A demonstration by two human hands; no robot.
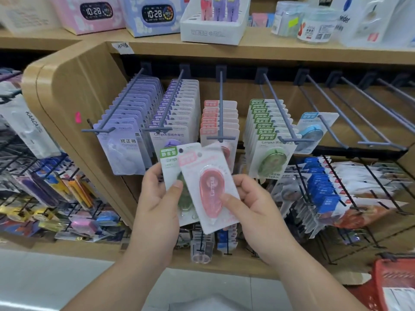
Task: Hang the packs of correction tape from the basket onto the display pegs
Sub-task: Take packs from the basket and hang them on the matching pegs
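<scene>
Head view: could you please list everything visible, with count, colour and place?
pink correction tape pack: one, pink, held before the pegs
green correction tape pack: one, green, behind it
purple hanging packs: two rows, purple, two leftmost pegs
pink hanging packs: one row, pink, third peg
green hanging packs: one row, green, fourth peg
blue hanging pack: one, blue, fifth peg
bare pegs: several, grey-blue, far right
clock boxes: two, pink and blue, top shelf
basket: one, red, bottom right
left hand: grips the green pack
right hand: grips the pink pack

Glossy clear plastic blisters the pink pack (210, 187); matt metal pegs (221, 102); smooth wood-look shelf (74, 86).
</scene>
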